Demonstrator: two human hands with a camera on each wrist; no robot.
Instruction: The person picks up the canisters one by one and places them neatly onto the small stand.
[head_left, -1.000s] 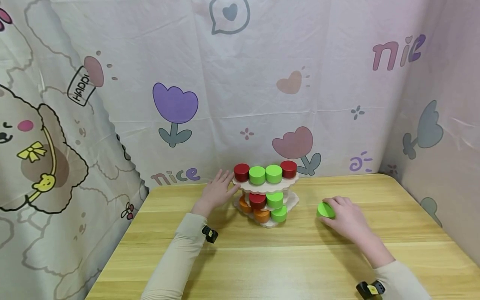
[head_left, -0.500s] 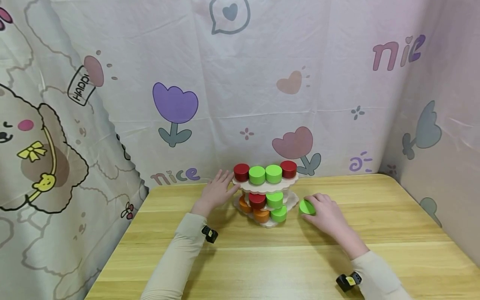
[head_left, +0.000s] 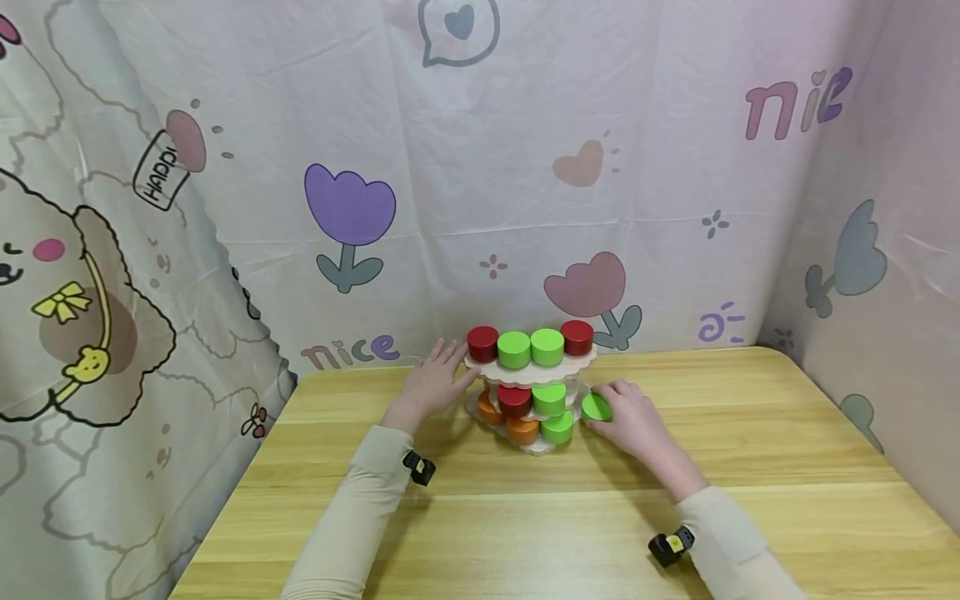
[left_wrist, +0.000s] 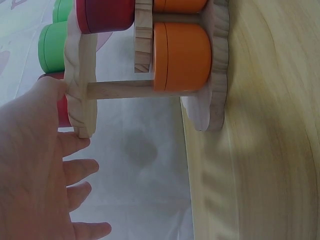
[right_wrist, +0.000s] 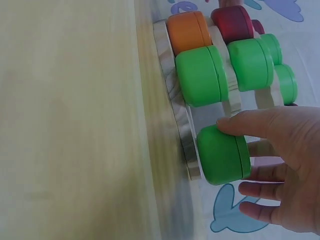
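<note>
A three-tiered wooden stand [head_left: 536, 377] with scalloped edges bears red, green and orange round blocks. My right hand [head_left: 636, 421] pinches a green round block [right_wrist: 222, 156] at the right side of the bottom tier, thumb on one side and fingers on the other. In the right wrist view this block overlaps the bottom tier's edge [right_wrist: 189, 150]. At the stand's left, my left hand [head_left: 432, 387] has its fingers spread and extended. Its thumb lies at the edge of the top tier [left_wrist: 80, 90], beside a red block [left_wrist: 63, 111].
The top tier carries a red block [head_left: 577, 337] at its right end and green blocks [head_left: 514, 350] in the middle. An orange block [left_wrist: 182, 57] sits low on the left. Behind the wooden table [head_left: 510, 533] hangs a printed cloth [head_left: 465, 167].
My right hand has moved left with the green block, from the bare table to the bottom tier's right side. The left hand and the stand have stayed in place.
</note>
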